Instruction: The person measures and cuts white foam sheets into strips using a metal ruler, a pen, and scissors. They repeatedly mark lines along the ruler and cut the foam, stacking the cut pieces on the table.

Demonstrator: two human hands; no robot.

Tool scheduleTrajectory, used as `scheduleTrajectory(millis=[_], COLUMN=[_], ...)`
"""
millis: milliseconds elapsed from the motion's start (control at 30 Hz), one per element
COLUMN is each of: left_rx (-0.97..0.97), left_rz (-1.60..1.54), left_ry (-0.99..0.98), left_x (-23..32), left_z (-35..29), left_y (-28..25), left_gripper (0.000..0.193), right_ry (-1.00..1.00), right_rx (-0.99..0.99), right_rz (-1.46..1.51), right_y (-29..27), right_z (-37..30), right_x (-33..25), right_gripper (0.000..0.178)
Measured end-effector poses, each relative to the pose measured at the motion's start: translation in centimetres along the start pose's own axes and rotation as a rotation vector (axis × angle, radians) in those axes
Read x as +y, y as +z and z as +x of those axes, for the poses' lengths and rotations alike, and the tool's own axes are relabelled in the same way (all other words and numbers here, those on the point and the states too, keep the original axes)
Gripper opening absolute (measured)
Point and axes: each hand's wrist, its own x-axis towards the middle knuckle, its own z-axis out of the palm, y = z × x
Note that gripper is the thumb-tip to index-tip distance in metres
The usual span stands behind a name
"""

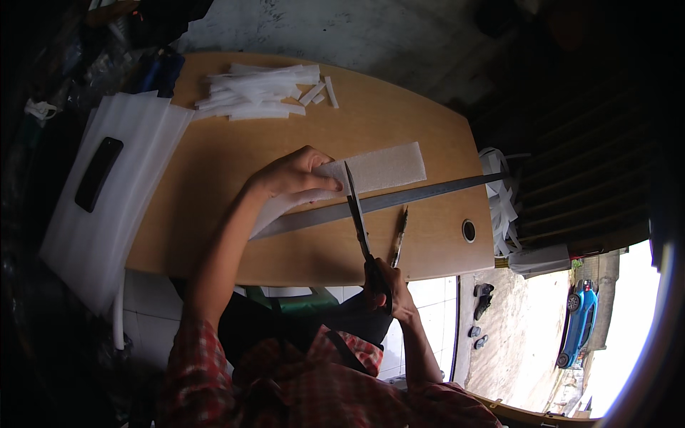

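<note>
My left hand grips a long strip of white foam sheet over the table, fingers closed on its middle part. In my right hand is a pair of black-handled scissors, held at the table's front edge. Their long blades point away from me and are set across the foam strip, just right of my left fingers. A long grey metal ruler lies slantwise on the table, partly under the strip's left end. Beside the scissors rests a pen.
A pile of cut white foam strips lies at the far side of the wooden table. Large foam sheets with a black phone on top overhang the left edge. White offcuts hang at the right edge, near a round hole.
</note>
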Motion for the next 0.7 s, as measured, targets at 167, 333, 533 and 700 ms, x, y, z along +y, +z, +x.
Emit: scheduleTrajectory(millis=[167,333,533,700], left_rx=[-0.008,0.035,0.029,0.050], left_rz=[0.002,-0.057,0.004,-0.052], left_ry=[0.129,0.226,0.162,0.279], left_x=[-1.7,-2.0,-2.5,-3.5], left_z=[1.0,1.2,1.4,2.0], left_y=[-0.2,0.4,0.4,0.8], left_gripper=[0.036,0.032,0.033,0.033], right_ry=[0.019,0.008,0.013,0.051], right_rx=[0.014,0.025,0.066,0.120], right_rz=[0.040,0.024,-0.023,-0.027], right_y=[0.2,0.2,0.2,0.7], right_z=[0.0,0.3,0.2,0.1], right_x=[0.1,-0.1,0.1,0.2], right_gripper=[0.061,0.054,0.040,0.035])
